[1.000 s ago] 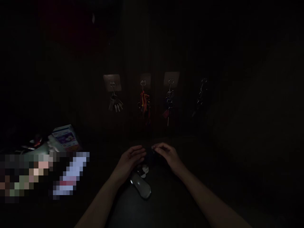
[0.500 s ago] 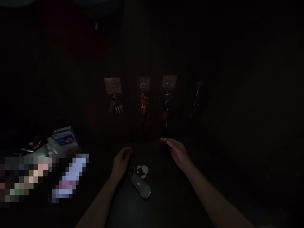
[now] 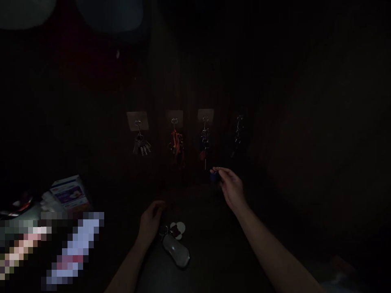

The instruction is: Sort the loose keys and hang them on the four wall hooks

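Note:
Pinched in the fingertips of my right hand (image 3: 233, 189) is a small dark blue keychain (image 3: 214, 176), its details lost in the dark. It hangs below and right of the third hook's keys (image 3: 204, 142), apart from them. My left hand (image 3: 150, 221) rests on the dark tabletop with fingers loosely bent and thumb apart, holding nothing. Just right of it lies a grey, rounded key fob (image 3: 177, 251) with a metal ring (image 3: 164, 230) and a white-and-brown flower-like charm (image 3: 180, 230).
On the wall, a bunch of keys (image 3: 141, 145) hangs at left, then red-orange straps (image 3: 177, 142), and dim metal keyrings (image 3: 238, 136) at right. A purple-and-white box (image 3: 71, 193) stands at left near blurred items. Pale rounded shapes (image 3: 110, 16) show above.
My right hand has risen with the blue keychain, which now shows more plainly below the fingers. The view has shifted; my left hand stays beside the key fob.

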Demonstrator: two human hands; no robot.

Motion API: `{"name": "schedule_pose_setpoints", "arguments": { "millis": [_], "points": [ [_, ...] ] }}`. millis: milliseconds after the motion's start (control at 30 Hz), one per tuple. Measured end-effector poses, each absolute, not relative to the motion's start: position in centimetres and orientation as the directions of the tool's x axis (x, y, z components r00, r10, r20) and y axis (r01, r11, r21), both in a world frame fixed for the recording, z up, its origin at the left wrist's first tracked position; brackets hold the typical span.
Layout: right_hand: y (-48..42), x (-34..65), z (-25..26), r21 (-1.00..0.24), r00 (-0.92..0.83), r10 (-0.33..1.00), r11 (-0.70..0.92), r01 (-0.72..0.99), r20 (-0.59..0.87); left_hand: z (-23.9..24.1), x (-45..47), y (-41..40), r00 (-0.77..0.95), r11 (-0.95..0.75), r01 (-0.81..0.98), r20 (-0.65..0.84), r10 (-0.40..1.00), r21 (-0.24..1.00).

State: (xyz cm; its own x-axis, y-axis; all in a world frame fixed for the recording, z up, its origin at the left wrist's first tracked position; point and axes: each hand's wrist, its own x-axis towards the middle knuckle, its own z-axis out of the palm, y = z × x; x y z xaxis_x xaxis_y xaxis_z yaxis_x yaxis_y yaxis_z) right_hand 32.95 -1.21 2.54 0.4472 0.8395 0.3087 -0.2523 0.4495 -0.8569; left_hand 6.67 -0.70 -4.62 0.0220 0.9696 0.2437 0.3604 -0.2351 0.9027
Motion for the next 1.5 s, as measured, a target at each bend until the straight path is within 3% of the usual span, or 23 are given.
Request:
{"name": "schedule_pose_setpoints", "arguments": {
  "millis": [167, 367, 500, 767, 900, 1167, 1500],
  "points": [
    [0.4, 33.1, 7.4, -0.792, 0.563, 0.699, 0.598, -0.123, 0.441, -4.6, 6.6, -0.9, 0.043, -0.238, 0.340, 0.238, 0.970, 0.910],
    [3.2, 33.1, 12.0, -0.696, 0.531, 0.518, 0.686, 0.211, 0.671, -4.5, 6.5, -0.8, 0.052, -0.254, 0.353, 0.253, 0.966, 0.900],
    [4.9, 32.8, 13.5, -0.620, 0.471, 0.420, 0.644, 0.447, 0.776, -4.3, 6.4, -0.9, 0.063, -0.252, 0.362, 0.246, 0.967, 0.897],
    [5.7, 31.7, 14.2, -0.552, 0.376, 0.420, 0.466, 0.692, 0.826, -4.7, 6.3, -0.6, 0.076, -0.261, 0.355, 0.251, 0.965, 0.898],
    [5.4, 31.2, 13.9, -0.524, 0.352, 0.428, 0.400, 0.752, 0.832, -4.8, 6.3, -0.5, 0.088, -0.272, 0.359, 0.258, 0.962, 0.893],
    [4.5, 30.3, 12.4, -0.473, 0.293, 0.424, 0.418, 0.776, 0.857, -4.8, 6.3, -0.6, 0.089, -0.265, 0.345, 0.249, 0.964, 0.901],
    [3.4, 30.8, 8.7, -0.479, 0.225, 0.463, 0.558, 0.678, 0.857, -3.6, 6.3, -1.6, 0.110, -0.219, 0.348, 0.192, 0.975, 0.912]
  ]
}}
